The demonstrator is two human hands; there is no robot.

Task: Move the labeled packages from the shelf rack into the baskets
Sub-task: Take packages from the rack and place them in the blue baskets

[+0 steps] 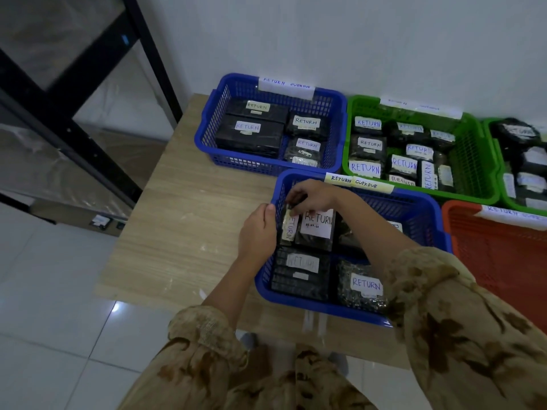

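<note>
A blue basket [414,211] close to me holds several black packages with white RETURN labels. One narrow package [288,229] stands on edge at the basket's left wall. My right hand [310,193] grips its top from above, fingers curled. My left hand [257,232] is at the basket's left rim and pinches the same package's upper edge. Beside it lies a package with a large RETURN label [318,224].
A second blue basket [207,134] and a green basket [479,161] at the back hold labeled packages. An orange basket [497,255] sits at the right. All rest on a wooden table [183,220]. The black shelf rack [74,134] stands at the left.
</note>
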